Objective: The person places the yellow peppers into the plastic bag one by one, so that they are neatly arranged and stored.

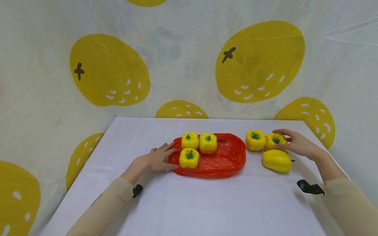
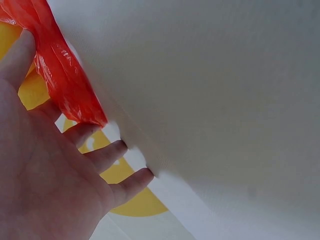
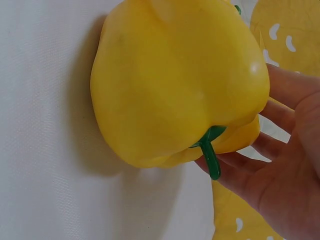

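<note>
A red plastic bag (image 1: 224,160) lies spread out mid-table. Three yellow bell peppers stand upright on its left part: a back-left pepper (image 1: 189,141), a back-right pepper (image 1: 208,144) and a front pepper (image 1: 188,159). My left hand (image 1: 159,159) rests at the bag's left edge with its fingers spread, thumb and fingertips touching the red plastic (image 2: 65,80). To the right of the bag, my right hand (image 1: 299,144) holds an upright yellow bell pepper (image 1: 273,139) between thumb and fingers. Another pepper (image 1: 255,141) stands left of it, and one lying on its side (image 3: 175,85) is in front.
The table (image 1: 206,206) has a white cover. Behind and around it hangs a pale cloth (image 1: 183,65) printed with big yellow fruit. Black straps show at both wrists, beside beige sleeves (image 1: 109,203).
</note>
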Available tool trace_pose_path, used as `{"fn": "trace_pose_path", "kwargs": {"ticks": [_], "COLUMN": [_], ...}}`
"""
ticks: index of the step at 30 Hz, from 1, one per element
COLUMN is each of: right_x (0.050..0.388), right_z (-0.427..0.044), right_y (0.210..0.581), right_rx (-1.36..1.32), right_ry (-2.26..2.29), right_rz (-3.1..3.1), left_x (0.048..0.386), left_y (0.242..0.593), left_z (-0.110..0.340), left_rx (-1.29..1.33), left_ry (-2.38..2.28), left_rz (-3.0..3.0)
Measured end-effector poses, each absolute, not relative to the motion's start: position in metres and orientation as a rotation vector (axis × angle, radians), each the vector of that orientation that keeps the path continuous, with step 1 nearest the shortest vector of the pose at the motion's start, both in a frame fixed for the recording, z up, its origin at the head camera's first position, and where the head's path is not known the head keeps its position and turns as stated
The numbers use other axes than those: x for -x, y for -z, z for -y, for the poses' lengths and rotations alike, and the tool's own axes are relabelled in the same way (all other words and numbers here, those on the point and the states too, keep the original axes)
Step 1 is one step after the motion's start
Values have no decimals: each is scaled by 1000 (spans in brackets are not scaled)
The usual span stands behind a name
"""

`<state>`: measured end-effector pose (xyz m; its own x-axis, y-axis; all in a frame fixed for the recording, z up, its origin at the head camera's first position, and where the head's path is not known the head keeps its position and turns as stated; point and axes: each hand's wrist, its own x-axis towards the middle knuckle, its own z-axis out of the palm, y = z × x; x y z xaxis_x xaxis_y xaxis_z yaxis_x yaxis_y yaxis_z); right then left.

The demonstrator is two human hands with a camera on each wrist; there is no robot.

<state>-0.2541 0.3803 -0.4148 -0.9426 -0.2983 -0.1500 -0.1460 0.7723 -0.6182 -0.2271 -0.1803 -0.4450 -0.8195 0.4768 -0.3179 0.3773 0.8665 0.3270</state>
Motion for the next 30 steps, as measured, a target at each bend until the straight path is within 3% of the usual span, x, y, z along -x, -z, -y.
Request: {"fn": "trace_pose_path", "kwargs": {"ticks": [30], "right_x": [254], "right_z": [-386], "right_y": [390], "right_rx": [304], "right_ry": [941], "right_rz": [-2824], "left_x": [226], "left_y": [444], "left_z": [180], "left_rx": [-635], "left_ry": [-340], "left_rz": [-2659]}}
